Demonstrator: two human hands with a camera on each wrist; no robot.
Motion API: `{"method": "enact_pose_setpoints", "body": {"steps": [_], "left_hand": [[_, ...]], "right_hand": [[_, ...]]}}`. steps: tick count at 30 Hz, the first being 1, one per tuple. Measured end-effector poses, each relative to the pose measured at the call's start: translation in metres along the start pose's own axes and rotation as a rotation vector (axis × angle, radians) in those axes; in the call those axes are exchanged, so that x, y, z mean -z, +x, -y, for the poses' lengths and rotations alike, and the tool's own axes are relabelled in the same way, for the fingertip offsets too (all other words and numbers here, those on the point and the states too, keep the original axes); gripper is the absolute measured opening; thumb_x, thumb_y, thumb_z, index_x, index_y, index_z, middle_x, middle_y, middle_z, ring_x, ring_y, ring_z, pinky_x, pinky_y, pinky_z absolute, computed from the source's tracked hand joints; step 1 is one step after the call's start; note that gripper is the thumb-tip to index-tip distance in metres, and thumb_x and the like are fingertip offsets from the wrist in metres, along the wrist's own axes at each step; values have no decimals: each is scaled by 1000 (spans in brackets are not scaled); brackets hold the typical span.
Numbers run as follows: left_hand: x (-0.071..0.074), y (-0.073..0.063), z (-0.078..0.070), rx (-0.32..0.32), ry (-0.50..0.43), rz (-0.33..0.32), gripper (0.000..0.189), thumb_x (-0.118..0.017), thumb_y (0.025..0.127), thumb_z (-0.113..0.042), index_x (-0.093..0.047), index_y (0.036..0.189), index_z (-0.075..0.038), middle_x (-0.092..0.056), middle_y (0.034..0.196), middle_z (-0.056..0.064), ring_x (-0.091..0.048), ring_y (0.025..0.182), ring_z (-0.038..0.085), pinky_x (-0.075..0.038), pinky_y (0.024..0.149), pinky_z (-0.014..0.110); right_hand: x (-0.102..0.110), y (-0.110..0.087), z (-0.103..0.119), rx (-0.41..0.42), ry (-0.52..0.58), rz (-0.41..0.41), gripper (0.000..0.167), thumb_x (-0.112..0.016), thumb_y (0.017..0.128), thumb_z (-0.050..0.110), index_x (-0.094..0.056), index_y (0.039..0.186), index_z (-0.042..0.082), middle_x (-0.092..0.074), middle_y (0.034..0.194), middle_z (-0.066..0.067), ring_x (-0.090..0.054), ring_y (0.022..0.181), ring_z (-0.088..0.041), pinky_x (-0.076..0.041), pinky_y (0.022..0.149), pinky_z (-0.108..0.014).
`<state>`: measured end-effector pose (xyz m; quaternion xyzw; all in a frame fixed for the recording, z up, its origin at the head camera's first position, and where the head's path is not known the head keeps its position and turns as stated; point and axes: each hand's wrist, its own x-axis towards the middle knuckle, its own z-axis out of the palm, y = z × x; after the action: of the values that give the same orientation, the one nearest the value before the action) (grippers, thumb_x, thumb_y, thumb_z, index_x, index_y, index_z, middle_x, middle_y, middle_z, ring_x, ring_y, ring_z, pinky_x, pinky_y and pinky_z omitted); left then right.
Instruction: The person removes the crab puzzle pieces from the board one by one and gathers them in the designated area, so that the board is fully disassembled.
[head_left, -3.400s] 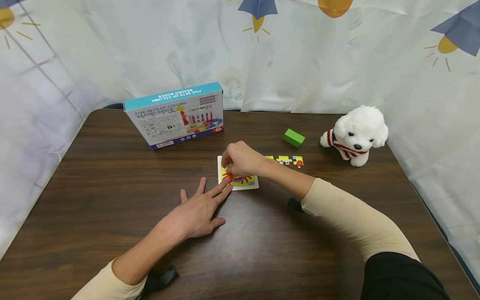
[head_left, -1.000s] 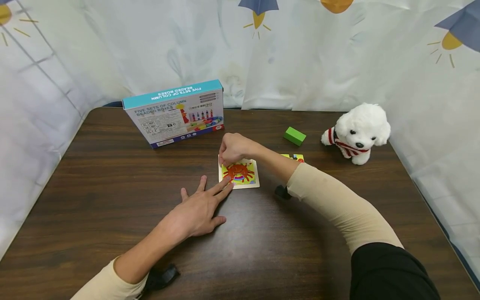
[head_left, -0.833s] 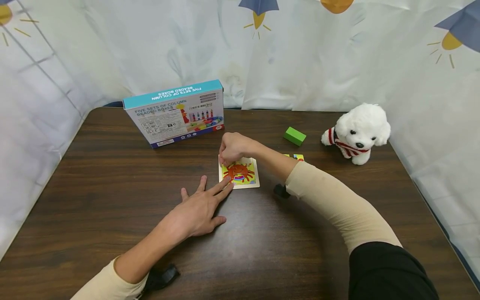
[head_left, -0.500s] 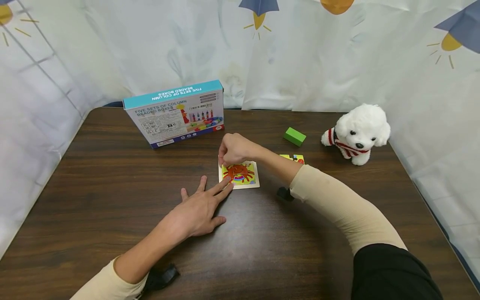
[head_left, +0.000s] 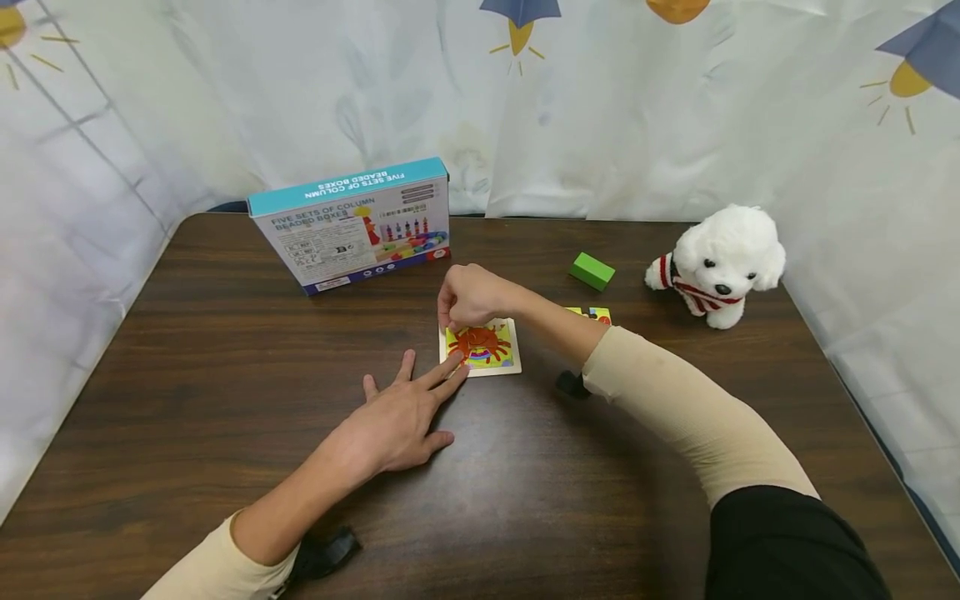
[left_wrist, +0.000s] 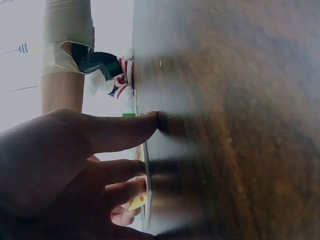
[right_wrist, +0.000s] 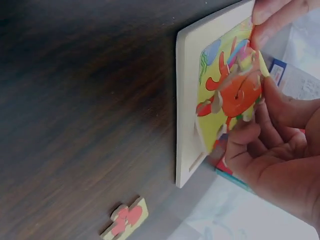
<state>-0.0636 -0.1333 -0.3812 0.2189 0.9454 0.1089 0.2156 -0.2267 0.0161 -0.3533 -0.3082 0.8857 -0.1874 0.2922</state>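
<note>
A small jigsaw puzzle (head_left: 491, 346) with an orange-red crab picture on yellow lies in a pale wooden frame (right_wrist: 185, 105) on the table. My left hand (head_left: 397, 421) is spread flat, its fingertips resting on the puzzle's near-left edge. Over the far-left corner, my right hand (head_left: 476, 296) has curled fingers, with thumb and finger pinching a puzzle piece (right_wrist: 260, 70). In the right wrist view, several crab pieces stand tilted and raised within the frame, and a bare strip shows at one end. Loose puzzle pieces (head_left: 602, 315) lie right of the frame, partly behind my right forearm.
A bead-toy box (head_left: 352, 225) stands at the back left. A green block (head_left: 592, 272) lies behind the loose pieces, and a white plush dog (head_left: 723, 267) sits at the back right. A patterned white curtain (head_left: 600, 108) hangs behind the table (head_left: 187, 375).
Over the last few seconds my right hand has shifted slightly back, revealing more of the crab, while its forearm covers more loose pieces. My left hand stays put. Little differs in the last second.
</note>
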Motion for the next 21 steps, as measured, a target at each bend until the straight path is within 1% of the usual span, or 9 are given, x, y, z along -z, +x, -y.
{"method": "enact_pose_setpoints", "body": {"steps": [3, 7, 10, 16, 19, 21], "left_hand": [[-6, 3, 5, 11, -4, 4, 89, -72, 96, -49, -21, 167, -35, -7, 176, -16, -12, 156, 55, -23, 93, 94], [-9, 6, 7, 8, -12, 6, 90, -72, 95, -51, -20, 167, -37, -6, 176, -16, -12, 156, 56, -22, 93, 94], [-7, 5, 5, 3, -15, 3, 90, -73, 95, -50, -22, 167, -35, -7, 176, -14, -14, 156, 57, -22, 92, 95], [-4, 3, 5, 11, -20, 19, 90, -73, 95, -50, -22, 167, -36, -7, 176, -15, -11, 156, 56, -20, 95, 94], [-3, 3, 4, 16, -32, 30, 90, -73, 95, -50, -21, 167, -37, -6, 176, -16, -9, 157, 55, -19, 95, 94], [-1, 2, 3, 17, -32, 35, 90, -73, 95, -50, -21, 167, -36, -6, 176, -15, -11, 157, 55, -20, 95, 94]], "right_hand": [[0, -2, -1, 18, 16, 3, 14, -71, 92, 6, -78, 81, 12, -73, 80, -1, -59, 74, -15, -49, 64, -25], [3, -3, -5, 5, 77, -35, 12, -72, 90, 4, -78, 82, 11, -71, 78, 0, -57, 72, -16, -46, 62, -25], [5, -3, -9, -6, 124, -48, 11, -72, 90, 4, -78, 83, 11, -70, 78, -1, -57, 73, -17, -45, 62, -25], [3, -2, -13, -20, 202, -10, 10, -71, 91, 6, -78, 87, 10, -72, 85, -2, -59, 79, -19, -49, 66, -26], [1, -1, -14, -13, 244, -13, 9, -70, 93, 6, -78, 89, 9, -73, 88, -3, -60, 79, -19, -51, 69, -27], [1, -1, -15, 5, 274, -21, 9, -70, 94, 5, -77, 90, 8, -73, 87, -4, -60, 78, -19, -51, 69, -27]]}}
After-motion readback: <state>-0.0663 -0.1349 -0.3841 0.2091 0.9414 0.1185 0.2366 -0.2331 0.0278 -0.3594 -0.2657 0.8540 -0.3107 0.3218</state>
